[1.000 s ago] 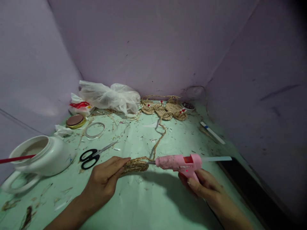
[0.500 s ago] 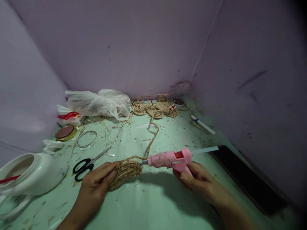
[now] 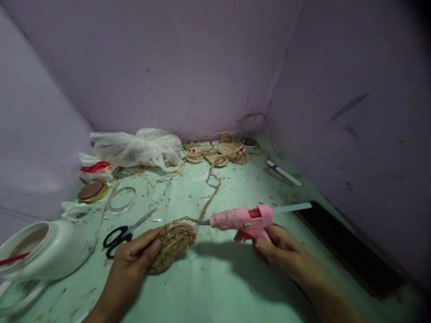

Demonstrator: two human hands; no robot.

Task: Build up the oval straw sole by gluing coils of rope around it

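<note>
Left hand pinches rope coil at its 8 o'clock edge; coil tilted at worktop's 6 o'clock. Right hand grips glue gun, nozzle at coil's 2 o'clock rim. Hold your fingertips clear of nozzle; squeeze thin bead.

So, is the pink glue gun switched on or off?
On: a red light glows on the glue gun in the right hand, nozzle by the jute coil.

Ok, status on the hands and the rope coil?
Left hand grips rope coil. Right hand holds pink glue gun, nozzle at coil's edge. Scissors lie left, apart.
</note>
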